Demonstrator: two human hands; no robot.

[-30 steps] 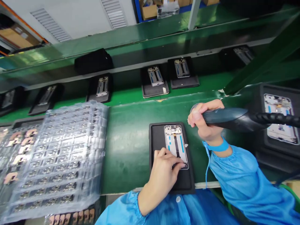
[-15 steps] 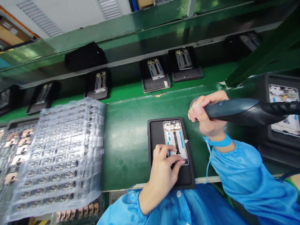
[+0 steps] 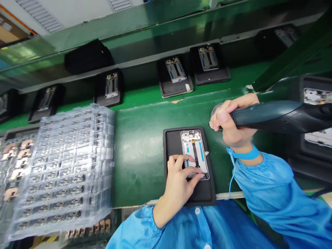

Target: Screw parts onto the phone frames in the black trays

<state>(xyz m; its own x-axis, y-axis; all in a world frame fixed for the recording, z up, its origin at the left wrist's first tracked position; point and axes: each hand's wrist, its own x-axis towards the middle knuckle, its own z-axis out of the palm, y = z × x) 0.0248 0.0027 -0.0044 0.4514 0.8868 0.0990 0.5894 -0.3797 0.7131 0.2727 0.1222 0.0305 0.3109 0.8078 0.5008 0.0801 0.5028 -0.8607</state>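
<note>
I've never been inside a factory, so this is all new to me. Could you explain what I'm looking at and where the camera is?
This picture comes from a camera worn on a person's head, looking forward and down at their own bare hands. Their left hand rests its fingertips on the lower part of a phone frame, which lies on a black mat on a green workbench. Their right hand grips a dark handheld tool; I can't tell exactly what kind. That wrist wears a blue band with a thin cord. To the left is a stack of clear plastic trays holding small parts. Farther off, more phone frames sit on black mats.
</note>
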